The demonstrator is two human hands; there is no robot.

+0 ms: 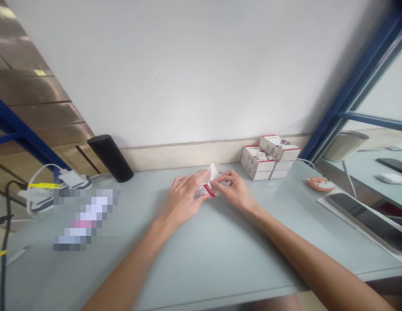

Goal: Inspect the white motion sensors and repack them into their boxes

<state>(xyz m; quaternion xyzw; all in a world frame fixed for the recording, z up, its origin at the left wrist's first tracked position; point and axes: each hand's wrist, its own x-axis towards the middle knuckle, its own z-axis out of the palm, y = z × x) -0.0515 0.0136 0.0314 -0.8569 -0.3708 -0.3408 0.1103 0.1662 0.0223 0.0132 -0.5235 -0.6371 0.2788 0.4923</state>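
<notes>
A small white and red cardboard box (204, 190) is in front of me at the middle of the table, its white flap (213, 171) standing up. My left hand (186, 194) is wrapped round the box's left side, thumb along its lower edge. At the box's right side, my right hand (235, 189) has its fingers pinched together at the opening by the flap. Whether anything small is between those fingertips is hidden. To the right of my right hand, several similar white and red boxes (256, 166) are stacked against the wall.
A black cylinder (110, 158) stands at the back left, beside power strips with cables (73, 179). A blurred-out item (86, 220) lies at the left. On the right are an orange animal-faced object (320, 184) and a long dark device (365, 218). Blue metal frames flank the table (201, 268).
</notes>
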